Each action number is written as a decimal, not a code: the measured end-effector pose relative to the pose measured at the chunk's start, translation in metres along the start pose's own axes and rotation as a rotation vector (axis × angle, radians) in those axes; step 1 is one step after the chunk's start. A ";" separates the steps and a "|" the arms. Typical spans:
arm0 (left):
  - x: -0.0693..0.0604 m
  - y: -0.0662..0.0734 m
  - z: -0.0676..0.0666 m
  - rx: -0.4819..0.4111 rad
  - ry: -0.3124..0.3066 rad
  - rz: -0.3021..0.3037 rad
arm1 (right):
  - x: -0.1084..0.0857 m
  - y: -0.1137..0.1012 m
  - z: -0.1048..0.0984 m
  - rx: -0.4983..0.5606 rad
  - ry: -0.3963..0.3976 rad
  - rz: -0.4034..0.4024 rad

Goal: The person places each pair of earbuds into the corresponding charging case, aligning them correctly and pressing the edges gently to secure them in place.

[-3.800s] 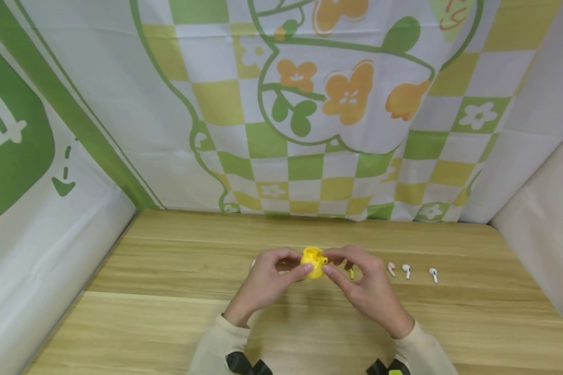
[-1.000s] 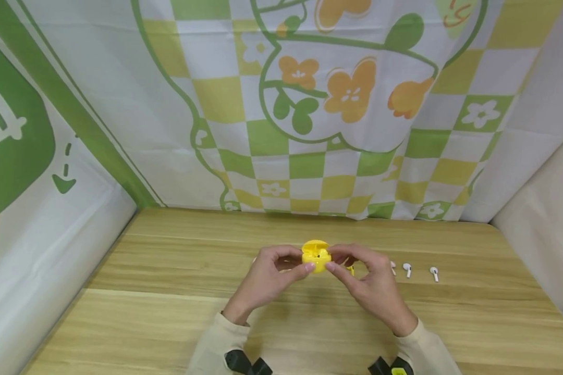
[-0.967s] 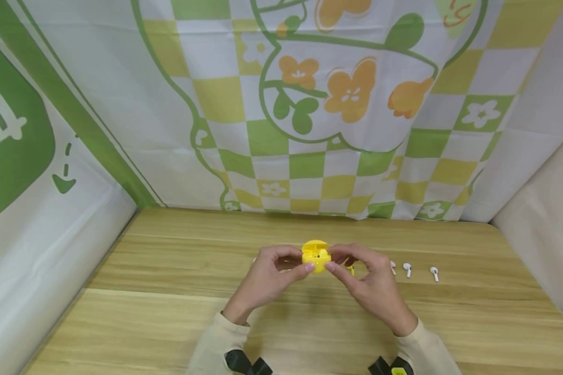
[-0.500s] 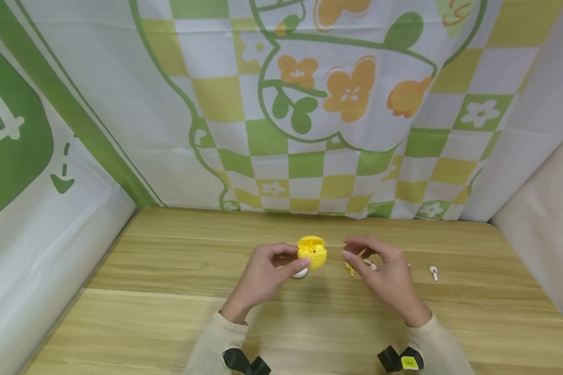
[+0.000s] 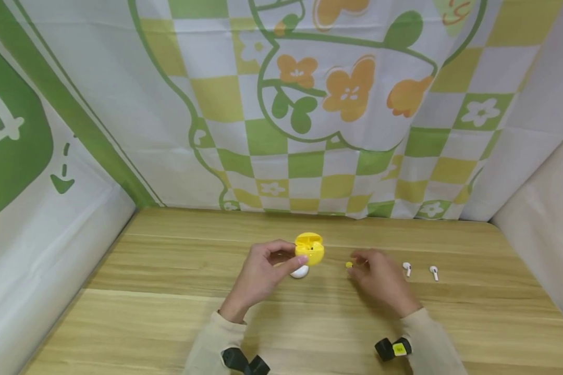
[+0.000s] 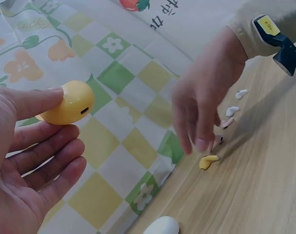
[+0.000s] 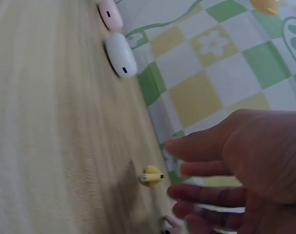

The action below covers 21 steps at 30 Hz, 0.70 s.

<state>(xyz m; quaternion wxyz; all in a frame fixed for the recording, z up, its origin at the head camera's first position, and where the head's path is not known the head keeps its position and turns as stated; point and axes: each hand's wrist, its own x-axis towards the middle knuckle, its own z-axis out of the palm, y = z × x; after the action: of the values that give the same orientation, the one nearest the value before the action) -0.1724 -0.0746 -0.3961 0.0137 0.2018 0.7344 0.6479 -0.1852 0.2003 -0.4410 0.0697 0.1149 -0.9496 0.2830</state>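
Note:
A yellow earbud case (image 5: 313,256) with its lid raised is held off the table by my left hand (image 5: 261,276), thumb in front and fingers behind. A yellow earbud appears to sit inside it. My right hand (image 5: 382,280) hovers low over the table, thumb and fingers apart with nothing between them. Just past its fingertips, another yellow earbud (image 7: 152,176) lies on the wood; the left wrist view shows this earbud (image 6: 206,162) right below the fingers. In that view the case (image 6: 75,101) turns its charging port outward.
On the table, a white case (image 5: 300,272) lies below the yellow one, and a pink case (image 7: 110,14) lies beyond it. Right of my right hand are two white earbuds (image 5: 406,267). Pink earbuds (image 6: 227,123) lie between these and the yellow earbud. A patterned cloth (image 5: 305,166) hangs behind.
Earlier my right hand pinched a yellow earbud at the case; that earbud now appears seated. The right hand has left the case and moved right and down. The left hand shifted slightly left.

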 end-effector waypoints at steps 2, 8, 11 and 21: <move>0.000 0.000 0.001 0.000 0.004 0.022 | -0.001 0.002 0.004 -0.052 -0.038 -0.003; -0.001 0.000 0.003 -0.014 0.012 0.076 | -0.002 0.001 0.012 -0.110 -0.094 -0.019; -0.001 0.000 0.004 -0.025 0.014 0.084 | -0.001 0.000 0.014 -0.116 -0.088 -0.008; -0.003 0.003 0.004 -0.032 0.032 0.114 | -0.002 0.000 0.016 -0.119 -0.053 0.006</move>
<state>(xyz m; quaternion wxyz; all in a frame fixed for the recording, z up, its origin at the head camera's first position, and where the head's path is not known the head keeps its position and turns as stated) -0.1681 -0.0713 -0.3948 -0.0318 0.2327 0.7114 0.6624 -0.1842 0.1917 -0.4550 0.0504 0.1150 -0.9667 0.2231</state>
